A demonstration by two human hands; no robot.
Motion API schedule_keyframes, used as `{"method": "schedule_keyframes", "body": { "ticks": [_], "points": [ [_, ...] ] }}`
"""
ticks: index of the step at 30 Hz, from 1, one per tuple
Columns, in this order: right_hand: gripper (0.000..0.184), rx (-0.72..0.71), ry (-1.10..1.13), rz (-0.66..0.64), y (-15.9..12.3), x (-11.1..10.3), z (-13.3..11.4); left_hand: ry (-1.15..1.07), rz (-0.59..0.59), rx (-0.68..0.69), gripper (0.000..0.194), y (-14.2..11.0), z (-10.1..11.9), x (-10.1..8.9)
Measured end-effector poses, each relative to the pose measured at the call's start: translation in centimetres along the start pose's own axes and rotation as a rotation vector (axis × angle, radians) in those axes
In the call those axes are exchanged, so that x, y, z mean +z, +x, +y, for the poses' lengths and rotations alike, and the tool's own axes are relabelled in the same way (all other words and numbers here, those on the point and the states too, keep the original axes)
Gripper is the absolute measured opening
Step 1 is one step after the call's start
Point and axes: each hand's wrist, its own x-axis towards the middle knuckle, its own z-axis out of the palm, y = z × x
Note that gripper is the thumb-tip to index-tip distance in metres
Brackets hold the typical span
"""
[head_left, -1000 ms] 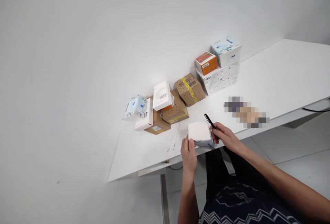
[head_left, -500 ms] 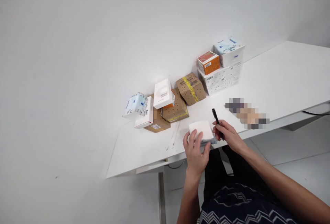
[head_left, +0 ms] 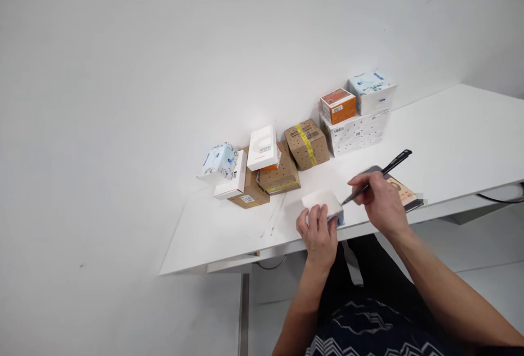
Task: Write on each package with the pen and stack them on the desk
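Observation:
A small tissue pack (head_left: 321, 199), white on top with blue print on its side, rests near the table's front edge. My left hand (head_left: 319, 233) is wrapped over its near left side, with the fingertips on the white top. In my right hand (head_left: 382, 203) is a slim black utility knife (head_left: 395, 160), slanted so its thin tip meets the right edge of the pack. Whether the tip has entered the wrapper I cannot tell. A flat dark item with a tan picture (head_left: 405, 193) lies behind my right hand, partly hidden by it.
Along the wall stand brown dotted cartons (head_left: 308, 143) with yellow tape, a white power bank box (head_left: 262, 148) and another tissue pack (head_left: 221, 160). A white dotted carton (head_left: 360, 135) carries an orange box (head_left: 343, 109) and a larger tissue pack (head_left: 372, 94).
My right hand has turned and risen to the right, swinging the knife's tip onto the pack's right edge. My left hand has shifted slightly right. The view has tilted a little.

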Motion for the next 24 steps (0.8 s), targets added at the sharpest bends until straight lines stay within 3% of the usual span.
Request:
{"method": "schedule_keyframes", "body": {
  "ticks": [4,8,12,17,24],
  "points": [
    [0.039,0.034,-0.041,-0.252,-0.2,2.1,0.6,-0.049,0.04,0.024,0.035,-0.2,-0.3,0.2],
    [0.028,0.041,-0.151,-0.391,0.6,3.9,2.4,-0.073,0.076,0.041,0.03,-0.5,-0.5,0.3],
    [0.021,0.061,-0.255,-0.393,1.1,4.3,4.0,-0.053,0.086,0.039,0.03,-0.9,-0.5,0.5],
    [0.023,0.017,-0.336,-0.329,0.8,4.1,3.8,-0.011,0.1,0.041,0.033,-1.3,-0.6,0.7],
    [0.017,-0.092,-0.53,-0.382,0.8,4.2,3.9,0.007,0.111,0.071,0.025,-0.8,-0.7,0.5]
  ]
}}
